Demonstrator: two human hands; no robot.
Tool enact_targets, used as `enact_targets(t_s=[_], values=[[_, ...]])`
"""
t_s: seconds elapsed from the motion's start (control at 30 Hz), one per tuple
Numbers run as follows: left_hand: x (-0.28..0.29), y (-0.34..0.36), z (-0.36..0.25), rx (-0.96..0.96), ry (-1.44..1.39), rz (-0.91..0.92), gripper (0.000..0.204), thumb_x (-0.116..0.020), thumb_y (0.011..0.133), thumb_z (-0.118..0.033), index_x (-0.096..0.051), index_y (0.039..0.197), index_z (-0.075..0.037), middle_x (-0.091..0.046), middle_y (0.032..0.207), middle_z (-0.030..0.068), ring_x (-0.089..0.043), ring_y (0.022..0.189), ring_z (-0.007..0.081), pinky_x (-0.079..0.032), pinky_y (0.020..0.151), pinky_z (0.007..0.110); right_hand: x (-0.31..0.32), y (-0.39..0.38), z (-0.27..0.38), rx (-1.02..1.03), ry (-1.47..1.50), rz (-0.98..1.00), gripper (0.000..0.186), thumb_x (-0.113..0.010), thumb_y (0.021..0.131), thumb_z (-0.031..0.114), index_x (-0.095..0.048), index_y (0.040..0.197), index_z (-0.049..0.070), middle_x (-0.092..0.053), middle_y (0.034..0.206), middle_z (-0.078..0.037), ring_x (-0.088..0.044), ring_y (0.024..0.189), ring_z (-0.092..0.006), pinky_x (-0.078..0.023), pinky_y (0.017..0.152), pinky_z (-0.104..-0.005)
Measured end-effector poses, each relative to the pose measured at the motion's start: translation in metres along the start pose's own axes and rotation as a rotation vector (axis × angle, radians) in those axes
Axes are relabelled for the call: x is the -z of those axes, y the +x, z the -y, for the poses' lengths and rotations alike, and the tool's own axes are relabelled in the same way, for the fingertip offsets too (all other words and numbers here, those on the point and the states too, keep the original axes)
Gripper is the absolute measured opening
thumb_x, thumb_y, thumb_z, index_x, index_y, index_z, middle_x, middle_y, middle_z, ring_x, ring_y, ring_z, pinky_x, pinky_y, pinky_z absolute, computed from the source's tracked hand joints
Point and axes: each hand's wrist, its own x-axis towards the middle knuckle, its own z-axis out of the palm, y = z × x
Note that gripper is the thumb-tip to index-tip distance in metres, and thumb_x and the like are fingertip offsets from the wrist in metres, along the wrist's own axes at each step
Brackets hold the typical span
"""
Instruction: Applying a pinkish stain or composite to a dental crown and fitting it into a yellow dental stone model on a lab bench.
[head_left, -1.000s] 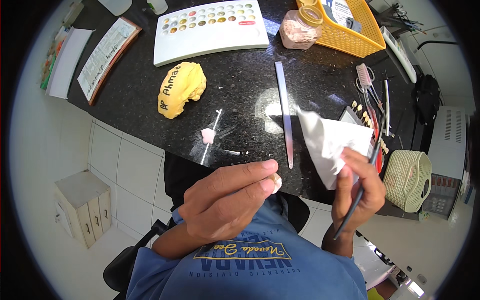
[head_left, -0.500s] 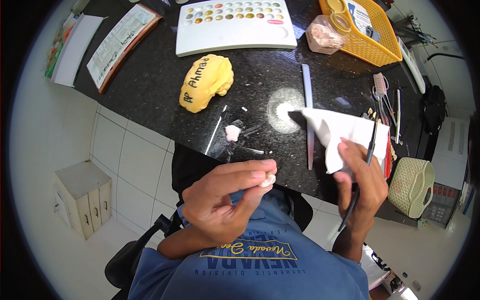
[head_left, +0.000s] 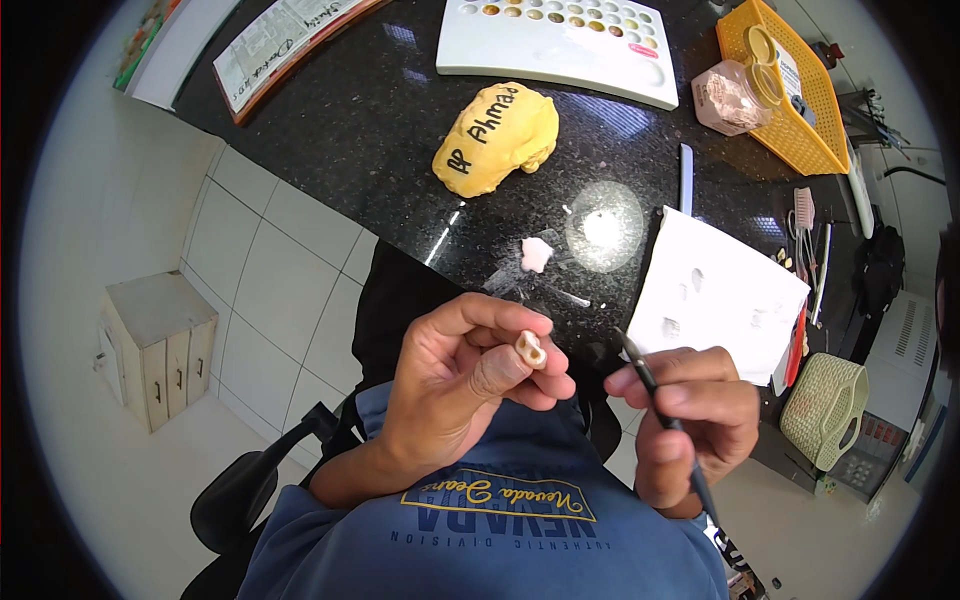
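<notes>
My left hand (head_left: 440, 390) pinches a small ivory-white dental crown (head_left: 531, 350) between thumb and fingers, its hollow underside showing. Close to its right, my right hand (head_left: 705, 410) grips a slim black-handled brush (head_left: 641, 367) like a pen. The brush's dark tip points up and left, apart from the crown. Beyond the right hand a white tissue (head_left: 715, 275) with grey smudges lies spread on the black speckled worktop (head_left: 350, 130). Left of it is a wet round patch (head_left: 605, 228) with white glare. A small pale pink lump (head_left: 537, 254) sits beside some white smears.
Farther back lies a yellow dental cast (head_left: 495, 140) with handwriting. A white palette (head_left: 555, 65) of coloured wells, a jar of pink powder (head_left: 728, 98) and a yellow basket (head_left: 815, 145) line the back. A grey-blue flat strip (head_left: 686, 180), a pink toothbrush (head_left: 803, 212) and a woven basket (head_left: 825, 410) are rightward.
My right hand has let go of the tissue, now flat on the worktop, and brought the brush leftward toward the crown. My left hand has turned the crown. The view has shifted.
</notes>
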Motion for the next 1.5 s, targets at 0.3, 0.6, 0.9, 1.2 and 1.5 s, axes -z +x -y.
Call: enact_targets(t_s=[0.3, 0.6, 0.9, 1.2, 1.5], values=[[-0.004, 0.002, 0.002, 0.005, 0.012, -0.016, 0.022, -0.060, 0.087, -0.008, -0.057, 0.105, 0.004, -0.065, 0.091, 0.0173, -0.067, 0.082, 0.0231, -0.058, 0.070, 0.029, -0.010, 0.007, -0.016, 0.071, 0.139, 0.055, 0.020, -0.067, 0.071, -0.007, -0.054, 0.085, -0.006, -0.058, 0.075, -0.017, -0.065, 0.081, -0.0367, -0.056, 0.067, -0.0372], [-0.003, 0.004, 0.002, -0.028, 0.025, -0.011, 0.021, -0.060, 0.086, -0.005, -0.057, 0.104, 0.006, -0.065, 0.090, 0.0183, -0.067, 0.083, 0.0241, -0.058, 0.072, 0.030, -0.008, 0.006, -0.015, 0.007, 0.167, 0.068, 0.019, -0.064, 0.071, -0.007, -0.048, 0.082, -0.006, -0.053, 0.069, -0.016, -0.065, 0.077, -0.0384, -0.055, 0.073, -0.0462], [-0.001, -0.002, 0.005, -0.080, 0.131, -0.122, 0.018, -0.059, 0.086, -0.007, -0.055, 0.102, -0.001, -0.066, 0.084, 0.0143, -0.067, 0.072, 0.0209, -0.057, 0.059, 0.026, -0.010, 0.003, -0.004, -0.114, -0.045, -0.101, 0.020, -0.067, 0.073, -0.006, -0.050, 0.083, -0.005, -0.059, 0.076, -0.018, -0.066, 0.069, -0.0213, -0.054, 0.059, -0.0251], [0.020, 0.002, 0.014, -0.180, 0.078, -0.091, 0.019, -0.059, 0.086, -0.002, -0.057, 0.102, 0.007, -0.066, 0.089, 0.0203, -0.067, 0.084, 0.0262, -0.057, 0.074, 0.032, -0.016, 0.012, -0.016, -0.047, -0.536, 0.023, 0.027, -0.077, 0.065, -0.002, -0.051, 0.074, -0.001, -0.063, 0.064, -0.018, -0.064, 0.052, -0.0148, -0.046, 0.042, -0.0197], [0.022, 0.000, 0.011, -0.133, 0.027, -0.076, 0.018, -0.058, 0.085, 0.003, -0.056, 0.102, 0.008, -0.065, 0.090, 0.0237, -0.066, 0.088, 0.0282, -0.055, 0.081, 0.036, -0.020, 0.016, -0.014, -0.158, -0.575, 0.038, 0.027, -0.078, 0.067, 0.001, -0.052, 0.073, 0.000, -0.063, 0.065, -0.018, -0.064, 0.053, -0.0151, -0.046, 0.043, -0.0199]])
